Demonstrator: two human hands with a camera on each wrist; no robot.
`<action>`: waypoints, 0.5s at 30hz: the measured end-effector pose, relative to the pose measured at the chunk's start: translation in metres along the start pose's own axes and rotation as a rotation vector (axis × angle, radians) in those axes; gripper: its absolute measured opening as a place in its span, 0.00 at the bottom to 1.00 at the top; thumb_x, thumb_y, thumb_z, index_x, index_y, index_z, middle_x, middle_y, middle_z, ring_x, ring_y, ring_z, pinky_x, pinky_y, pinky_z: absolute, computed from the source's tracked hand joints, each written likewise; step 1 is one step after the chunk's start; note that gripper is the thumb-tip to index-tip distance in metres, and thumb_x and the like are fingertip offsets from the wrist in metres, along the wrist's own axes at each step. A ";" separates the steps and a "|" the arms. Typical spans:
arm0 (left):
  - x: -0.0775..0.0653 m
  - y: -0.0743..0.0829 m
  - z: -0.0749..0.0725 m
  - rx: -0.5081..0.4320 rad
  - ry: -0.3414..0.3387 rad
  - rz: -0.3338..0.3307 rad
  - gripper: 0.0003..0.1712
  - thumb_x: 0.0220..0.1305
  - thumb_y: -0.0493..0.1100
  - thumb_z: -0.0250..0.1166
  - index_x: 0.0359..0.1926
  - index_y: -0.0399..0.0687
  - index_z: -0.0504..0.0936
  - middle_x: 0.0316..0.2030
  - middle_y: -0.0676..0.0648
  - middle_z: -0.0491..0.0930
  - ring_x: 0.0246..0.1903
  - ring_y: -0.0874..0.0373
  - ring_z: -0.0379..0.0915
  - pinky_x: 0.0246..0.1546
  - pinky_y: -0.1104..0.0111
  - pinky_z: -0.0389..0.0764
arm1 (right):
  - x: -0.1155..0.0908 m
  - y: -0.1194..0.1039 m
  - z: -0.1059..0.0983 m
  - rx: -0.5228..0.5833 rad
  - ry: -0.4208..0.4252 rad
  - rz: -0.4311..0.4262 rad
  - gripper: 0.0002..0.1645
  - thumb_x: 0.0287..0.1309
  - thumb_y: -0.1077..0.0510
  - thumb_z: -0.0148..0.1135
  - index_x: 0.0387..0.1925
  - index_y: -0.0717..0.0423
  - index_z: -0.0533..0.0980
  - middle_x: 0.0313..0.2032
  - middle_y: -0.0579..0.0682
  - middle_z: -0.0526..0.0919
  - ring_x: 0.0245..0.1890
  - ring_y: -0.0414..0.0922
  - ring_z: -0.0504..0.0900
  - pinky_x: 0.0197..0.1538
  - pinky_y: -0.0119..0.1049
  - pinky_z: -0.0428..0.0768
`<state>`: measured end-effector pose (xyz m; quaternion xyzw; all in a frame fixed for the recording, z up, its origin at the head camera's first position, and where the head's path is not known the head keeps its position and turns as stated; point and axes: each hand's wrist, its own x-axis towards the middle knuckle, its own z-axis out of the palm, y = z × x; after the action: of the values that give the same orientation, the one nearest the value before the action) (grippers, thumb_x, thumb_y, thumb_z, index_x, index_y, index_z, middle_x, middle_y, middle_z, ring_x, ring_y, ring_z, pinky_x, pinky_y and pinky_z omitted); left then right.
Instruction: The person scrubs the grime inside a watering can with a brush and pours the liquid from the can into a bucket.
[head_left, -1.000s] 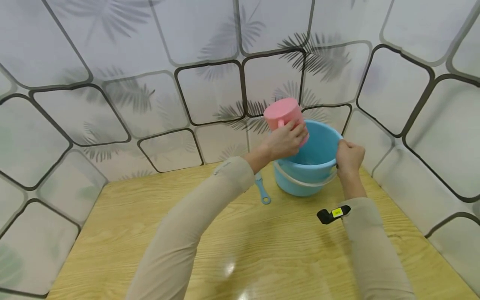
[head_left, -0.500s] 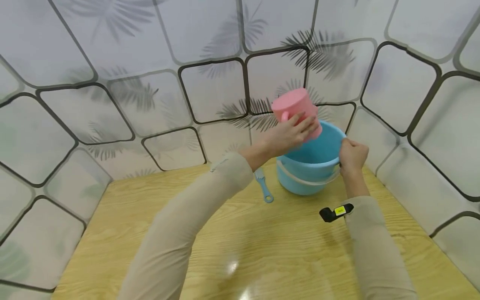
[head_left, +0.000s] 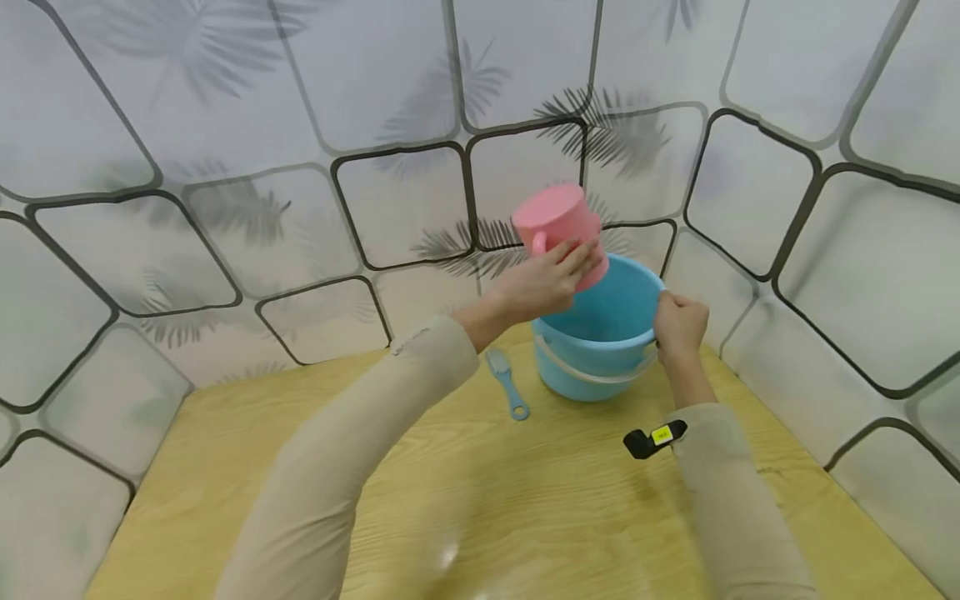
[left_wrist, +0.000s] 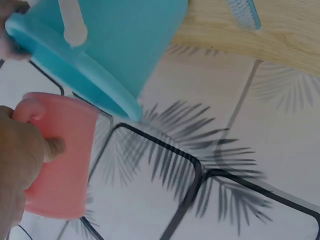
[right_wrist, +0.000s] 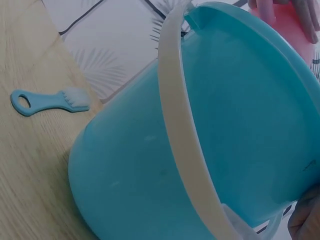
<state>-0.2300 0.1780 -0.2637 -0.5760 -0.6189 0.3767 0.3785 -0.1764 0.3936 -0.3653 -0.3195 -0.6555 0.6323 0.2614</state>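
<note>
A pink mug (head_left: pixel 553 215) is tipped over the blue bucket (head_left: pixel 588 371), its flat base upward and its mouth toward the bucket. My left hand (head_left: pixel 546 283) grips the mug by its handle side, fingers spread along the wall. The left wrist view shows the pink mug (left_wrist: pixel 70 165) from the side, with the thumb on it. At the bucket's right rim, my right hand (head_left: pixel 681 325) holds on with curled fingers. The bucket's white handle (right_wrist: pixel 180 100) hangs down along the near side. The mug's inside is hidden.
A small blue brush (head_left: pixel 508 385) with pale bristles lies on the wooden table (head_left: pixel 480 500), left of the bucket. Patterned walls (head_left: pixel 405 208) stand behind and to the right, close to the bucket. A black wrist camera (head_left: pixel 652 439) sticks out from the right sleeve.
The mug has risen a little relative to the bucket's rim, still tipped. Both hands keep their grips. The head view has shifted slightly, and more of the brush shows.
</note>
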 end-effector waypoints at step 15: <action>0.001 0.003 -0.001 -0.009 0.077 0.001 0.23 0.73 0.28 0.45 0.50 0.45 0.87 0.70 0.41 0.65 0.72 0.45 0.58 0.71 0.56 0.62 | -0.005 0.000 0.010 0.013 0.024 0.006 0.31 0.59 0.63 0.50 0.01 0.49 0.63 0.06 0.40 0.56 0.10 0.40 0.56 0.14 0.31 0.56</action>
<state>-0.2278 0.1794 -0.2657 -0.5921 -0.6052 0.3520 0.3991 -0.1803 0.3833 -0.3655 -0.3274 -0.6474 0.6334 0.2692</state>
